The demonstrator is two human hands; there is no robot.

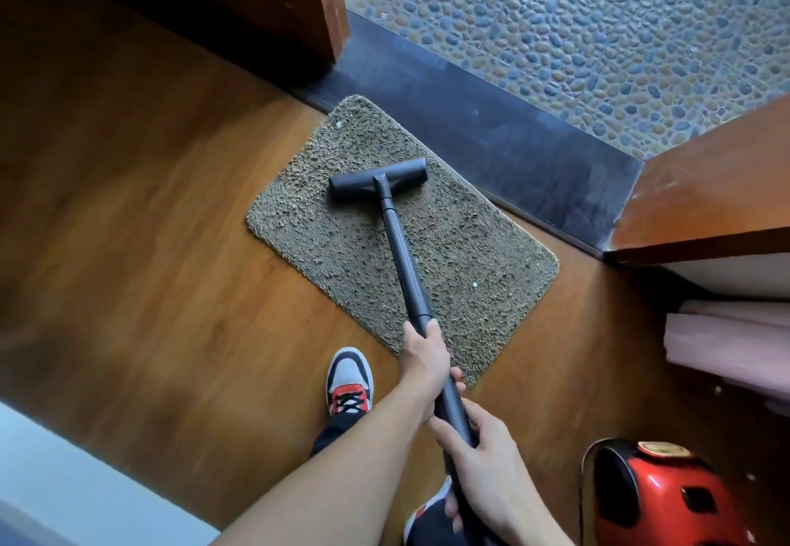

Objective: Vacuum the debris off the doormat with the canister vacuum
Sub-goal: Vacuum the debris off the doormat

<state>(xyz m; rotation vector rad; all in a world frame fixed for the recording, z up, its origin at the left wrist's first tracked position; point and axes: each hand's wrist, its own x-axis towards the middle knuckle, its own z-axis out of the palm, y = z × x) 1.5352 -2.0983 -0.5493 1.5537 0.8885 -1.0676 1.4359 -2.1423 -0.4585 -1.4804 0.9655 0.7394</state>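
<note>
Your left hand and right hand grip the wand; beside the right, the canister is cropped, its label seemingly illegible.

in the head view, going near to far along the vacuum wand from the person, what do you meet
right hand → left hand → wand → floor head on the doormat → dark threshold → pebble floor

Wooden floor, doormat flat on it, red canister vacuum at lower right
</note>
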